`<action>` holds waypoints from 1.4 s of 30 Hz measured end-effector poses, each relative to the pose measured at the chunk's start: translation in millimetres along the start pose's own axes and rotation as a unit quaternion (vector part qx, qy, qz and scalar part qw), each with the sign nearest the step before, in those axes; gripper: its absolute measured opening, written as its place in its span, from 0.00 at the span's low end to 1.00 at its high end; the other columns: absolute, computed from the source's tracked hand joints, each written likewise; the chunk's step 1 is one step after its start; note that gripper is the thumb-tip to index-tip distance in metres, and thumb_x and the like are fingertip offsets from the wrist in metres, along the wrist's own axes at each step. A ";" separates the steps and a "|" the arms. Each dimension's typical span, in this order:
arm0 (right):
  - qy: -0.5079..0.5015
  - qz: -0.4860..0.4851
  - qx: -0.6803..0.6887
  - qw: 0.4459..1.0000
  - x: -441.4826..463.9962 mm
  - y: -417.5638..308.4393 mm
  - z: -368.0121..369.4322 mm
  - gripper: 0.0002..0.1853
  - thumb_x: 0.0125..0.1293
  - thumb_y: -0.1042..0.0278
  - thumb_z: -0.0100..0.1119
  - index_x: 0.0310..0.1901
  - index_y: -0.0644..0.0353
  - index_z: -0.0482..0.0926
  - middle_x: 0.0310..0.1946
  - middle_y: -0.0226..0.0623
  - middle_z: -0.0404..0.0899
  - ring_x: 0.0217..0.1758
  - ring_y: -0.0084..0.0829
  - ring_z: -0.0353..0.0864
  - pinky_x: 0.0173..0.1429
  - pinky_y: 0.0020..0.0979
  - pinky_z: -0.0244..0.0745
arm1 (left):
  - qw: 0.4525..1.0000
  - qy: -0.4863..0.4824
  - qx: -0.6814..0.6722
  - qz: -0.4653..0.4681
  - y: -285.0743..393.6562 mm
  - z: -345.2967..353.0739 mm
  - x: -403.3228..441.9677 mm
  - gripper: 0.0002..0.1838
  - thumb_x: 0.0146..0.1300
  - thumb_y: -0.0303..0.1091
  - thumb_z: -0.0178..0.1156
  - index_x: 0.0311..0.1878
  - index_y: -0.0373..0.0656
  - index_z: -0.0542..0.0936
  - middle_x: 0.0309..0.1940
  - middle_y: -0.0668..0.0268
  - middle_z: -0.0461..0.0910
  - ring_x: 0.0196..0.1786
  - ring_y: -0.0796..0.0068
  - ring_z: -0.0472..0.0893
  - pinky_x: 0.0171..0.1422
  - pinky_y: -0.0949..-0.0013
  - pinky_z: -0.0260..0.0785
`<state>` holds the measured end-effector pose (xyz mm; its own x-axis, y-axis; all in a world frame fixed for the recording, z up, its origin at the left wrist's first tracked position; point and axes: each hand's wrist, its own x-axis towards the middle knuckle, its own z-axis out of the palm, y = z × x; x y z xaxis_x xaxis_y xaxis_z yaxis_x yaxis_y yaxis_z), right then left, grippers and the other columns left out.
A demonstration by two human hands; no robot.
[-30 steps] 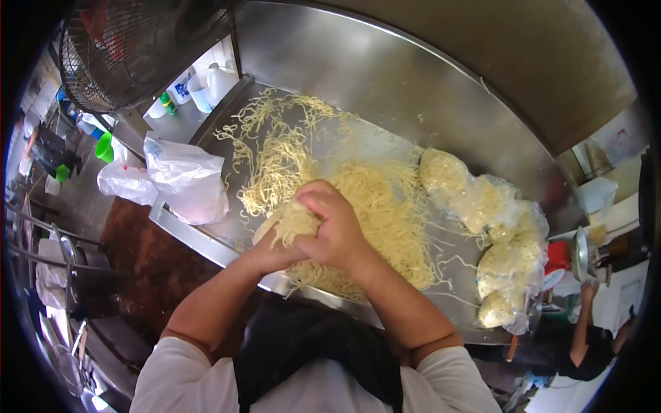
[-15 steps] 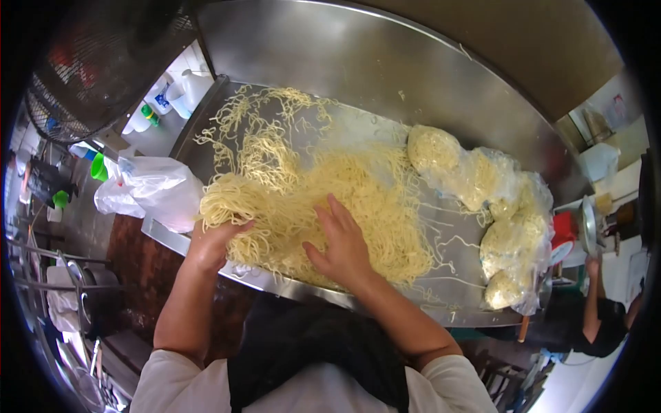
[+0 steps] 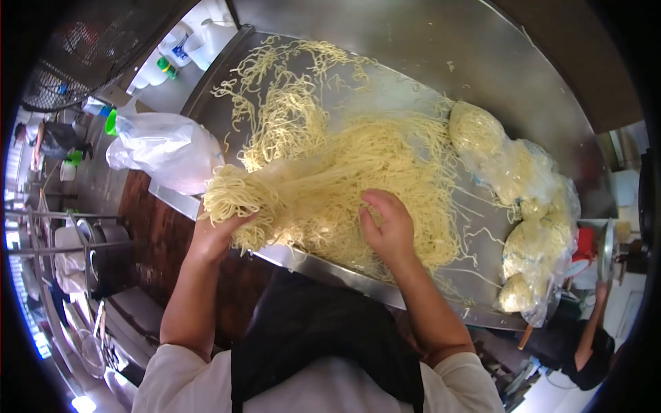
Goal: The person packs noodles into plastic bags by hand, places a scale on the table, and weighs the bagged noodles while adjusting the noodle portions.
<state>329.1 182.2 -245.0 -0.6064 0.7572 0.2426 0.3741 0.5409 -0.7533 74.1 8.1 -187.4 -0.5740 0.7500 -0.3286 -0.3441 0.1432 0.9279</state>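
Observation:
Pale yellow noodles [image 3: 399, 172] lie in a wide heap on the steel counter [image 3: 385, 86]. At the counter's front left edge, my left hand [image 3: 219, 233] holds a bunch of noodles [image 3: 237, 196], its fingers mostly hidden beneath the strands. From that bunch, noodles stretch right into the heap. My right hand [image 3: 389, 224] rests over the front of the heap, thumb and fingers apart and nothing gripped. Looser noodles [image 3: 292, 113] are spread behind, toward the back left.
Clear bags of noodles [image 3: 540, 213] line the counter's right side. A white plastic bag [image 3: 169, 148] sits at the left edge, with a fan [image 3: 76, 55] and white jugs [image 3: 200, 48] beyond. One person [image 3: 55, 141] is far left, another [image 3: 585, 344] at right.
My hands were together around a clump of noodles, then parted. My left hand moved left with a bunch; my right hand opened and moved right. The view has also shifted.

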 end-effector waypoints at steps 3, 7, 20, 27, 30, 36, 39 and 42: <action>-0.011 -0.016 0.019 1.000 13.6 -13.3 11.4 0.20 0.57 0.68 0.65 0.53 0.57 0.79 0.54 0.45 0.79 0.57 0.46 0.78 0.60 0.39 0.74 | 1.000 -0.011 -0.021 0.005 2.2 0.2 -4.3 0.33 0.49 0.16 0.68 0.61 0.34 0.70 0.51 0.59 0.79 0.54 0.65 0.80 0.59 0.63 0.74; -0.057 -0.058 -0.021 0.996 38.8 -51.1 13.2 0.29 0.55 0.69 0.65 0.62 0.55 0.73 0.59 0.45 0.75 0.60 0.47 0.76 0.61 0.39 0.74 | 0.995 -0.026 -0.082 0.049 12.0 9.2 -12.9 0.34 0.49 0.16 0.67 0.63 0.34 0.69 0.53 0.57 0.78 0.56 0.62 0.79 0.60 0.61 0.73; -0.125 0.076 -0.048 0.988 27.1 6.3 -58.5 0.21 0.50 0.74 0.66 0.50 0.56 0.80 0.44 0.43 0.82 0.46 0.43 0.82 0.49 0.36 0.77 | 0.934 -0.056 -0.285 0.207 87.7 20.2 -23.0 0.36 0.51 0.21 0.60 0.67 0.32 0.64 0.55 0.49 0.76 0.55 0.50 0.79 0.62 0.51 0.73; 0.020 0.110 -0.114 0.987 10.1 70.8 -101.4 0.16 0.52 0.77 0.62 0.45 0.57 0.82 0.42 0.44 0.83 0.46 0.46 0.82 0.49 0.37 0.77 | 0.924 -0.056 -0.278 0.256 125.5 21.9 -13.0 0.26 0.54 0.26 0.62 0.58 0.32 0.73 0.49 0.51 0.79 0.50 0.56 0.82 0.58 0.56 0.76; 0.033 0.134 -0.137 0.981 13.7 69.0 -106.7 0.15 0.53 0.79 0.60 0.44 0.58 0.82 0.42 0.47 0.82 0.46 0.48 0.82 0.50 0.38 0.76 | 0.912 -0.066 -0.291 0.281 141.6 27.5 -14.0 0.25 0.54 0.27 0.62 0.57 0.33 0.74 0.49 0.51 0.80 0.49 0.56 0.82 0.57 0.56 0.76; -0.009 0.202 -0.210 0.957 7.6 99.8 -106.4 0.16 0.53 0.76 0.62 0.47 0.60 0.80 0.45 0.50 0.82 0.48 0.49 0.81 0.52 0.39 0.75 | 0.886 -0.092 -0.315 0.327 177.9 35.0 -18.5 0.23 0.54 0.28 0.63 0.54 0.33 0.76 0.47 0.52 0.80 0.48 0.58 0.82 0.57 0.57 0.76; -0.156 0.251 -0.159 0.942 10.6 86.7 -113.6 0.21 0.53 0.69 0.67 0.50 0.61 0.79 0.47 0.49 0.82 0.51 0.47 0.81 0.53 0.40 0.75 | 0.873 -0.107 -0.329 0.343 198.4 40.6 -14.4 0.22 0.54 0.28 0.63 0.53 0.33 0.77 0.47 0.52 0.81 0.48 0.58 0.82 0.56 0.58 0.77; -0.253 0.257 -0.081 0.929 29.6 23.9 -141.0 0.31 0.50 0.60 0.74 0.57 0.62 0.77 0.52 0.48 0.81 0.55 0.45 0.80 0.57 0.40 0.74 | 0.866 -0.124 -0.339 0.346 210.5 51.8 -12.2 0.21 0.55 0.29 0.63 0.52 0.33 0.77 0.46 0.52 0.81 0.47 0.59 0.83 0.56 0.58 0.77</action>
<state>419.0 269.2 -169.6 -0.5546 0.6847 -0.4729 0.7818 0.2341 -0.5779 47.2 62.5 21.1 -0.6694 0.6317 0.3910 -0.3867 -0.7457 0.5426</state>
